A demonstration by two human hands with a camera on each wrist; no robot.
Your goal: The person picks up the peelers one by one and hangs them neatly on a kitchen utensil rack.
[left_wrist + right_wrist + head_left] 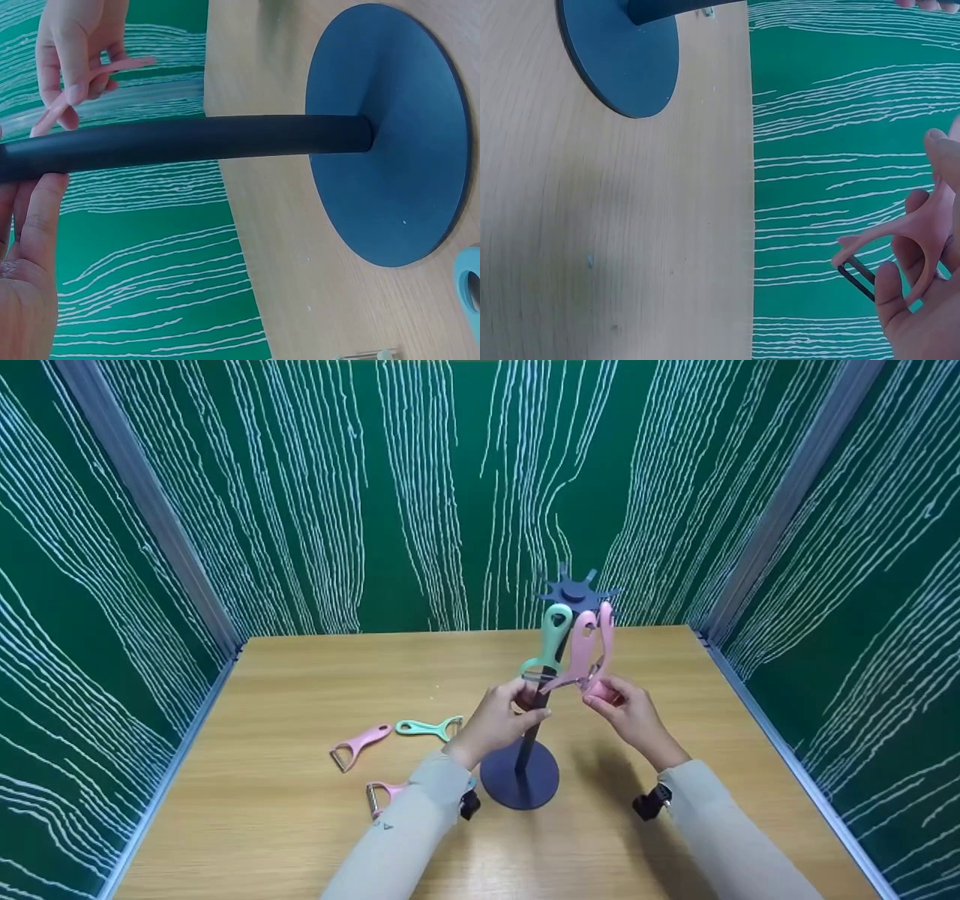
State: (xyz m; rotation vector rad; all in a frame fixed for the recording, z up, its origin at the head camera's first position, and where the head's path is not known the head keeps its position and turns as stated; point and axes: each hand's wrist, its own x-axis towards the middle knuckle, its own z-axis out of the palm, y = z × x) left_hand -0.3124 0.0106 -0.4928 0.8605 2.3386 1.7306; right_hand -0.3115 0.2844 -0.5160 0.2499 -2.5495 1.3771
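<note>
A dark stand (530, 742) with a round base rises to a ring of hooks (574, 592). My left hand (495, 721) grips its pole below the hooks, thumb across the front; the left wrist view shows the pole (187, 139) close up. A green peeler (553, 637) and a pink peeler (580, 649) hang at the near side of the ring. Beside them, my right hand (634, 716) pinches a second pink peeler (607, 634) by its blade end, handle up near a hook. In the right wrist view this peeler's forked head (922, 225) shows between the fingers.
On the wooden table (285, 682), left of the stand, lie a pink peeler (364, 742), a green peeler (424, 727) and another pink peeler (382, 793) partly behind the left sleeve. Green walls with white wavy lines (420, 495) enclose the table.
</note>
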